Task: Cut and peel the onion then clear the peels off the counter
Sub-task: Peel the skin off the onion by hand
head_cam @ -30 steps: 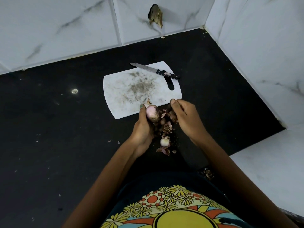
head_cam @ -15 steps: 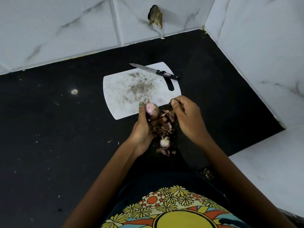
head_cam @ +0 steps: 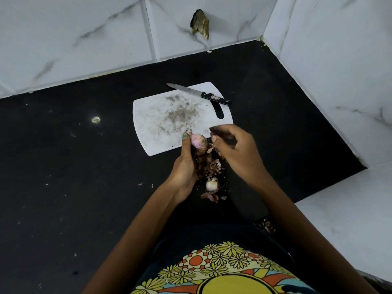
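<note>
My left hand (head_cam: 185, 166) grips a small pink onion (head_cam: 199, 143) over the near edge of the white cutting board (head_cam: 161, 124). My right hand (head_cam: 235, 151) is just right of the onion, its fingers curled and pinching a dark strip of peel. Loose brown peels (head_cam: 215, 165) lie on the black counter (head_cam: 74, 177) between my hands. A second small, pale onion piece (head_cam: 211, 185) lies below them among more peel scraps (head_cam: 210, 196). A black-handled knife (head_cam: 199, 94) rests across the board's far right corner.
White marble-tiled walls close the counter at the back and the right. A broken hole (head_cam: 200, 23) shows in the back tile. A white ledge (head_cam: 350, 219) stands at the lower right, with peel scraps (head_cam: 268, 225) in the gap beside it.
My right hand has drawn a little up and away from the onion, pulling at peel. My left hand has kept the onion in almost the same spot.
</note>
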Demonstrator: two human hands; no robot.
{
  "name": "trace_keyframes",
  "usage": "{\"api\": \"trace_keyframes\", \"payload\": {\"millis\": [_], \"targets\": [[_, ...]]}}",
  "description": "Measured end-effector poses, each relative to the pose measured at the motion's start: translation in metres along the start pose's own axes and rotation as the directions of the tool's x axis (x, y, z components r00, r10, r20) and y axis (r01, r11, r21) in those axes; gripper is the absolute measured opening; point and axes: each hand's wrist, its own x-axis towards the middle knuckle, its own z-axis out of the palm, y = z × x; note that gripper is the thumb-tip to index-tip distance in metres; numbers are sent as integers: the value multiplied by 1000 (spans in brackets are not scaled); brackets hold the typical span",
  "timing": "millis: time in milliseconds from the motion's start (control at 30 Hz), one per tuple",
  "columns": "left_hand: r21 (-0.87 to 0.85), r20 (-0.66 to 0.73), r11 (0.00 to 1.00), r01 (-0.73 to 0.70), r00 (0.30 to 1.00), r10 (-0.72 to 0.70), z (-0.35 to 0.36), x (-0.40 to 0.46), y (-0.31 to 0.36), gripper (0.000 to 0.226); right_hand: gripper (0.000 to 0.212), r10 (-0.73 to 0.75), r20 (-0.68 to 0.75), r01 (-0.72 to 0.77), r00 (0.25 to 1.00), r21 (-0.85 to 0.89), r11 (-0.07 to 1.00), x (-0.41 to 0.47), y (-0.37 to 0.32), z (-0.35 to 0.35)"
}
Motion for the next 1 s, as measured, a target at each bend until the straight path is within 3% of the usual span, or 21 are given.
{"api": "trace_keyframes", "payload": {"millis": [67,167,333,533,633,833,1000], "targets": [[21,-7,1000,-16,1000,16,0,-2,2,64,22,18,62,-20,998,35,999,-2,-1,1],[59,3,997,-56,998,56,2,-1,1,64,24,41,46,-44,998,70,997,-2,-2,3],[59,17,993,-101,995,100,5,-2,2,63,8,124,72,-141,990,330,933,1,-1,1],[63,50,994,-92,995,88,8,-8,7,58,8,144,72,-159,987,328,931,2,3,4],[138,10,983,-122,993,121,9,-10,7,61,29,133,90,-154,987,295,943,-1,2,7],[76,39,989,-130,991,128,20,-21,18,65,20,203,24,-185,979,530,828,0,0,16],[45,18,989,-138,990,137,19,-18,17,63,14,218,-12,-183,976,507,843,3,4,21]]}}
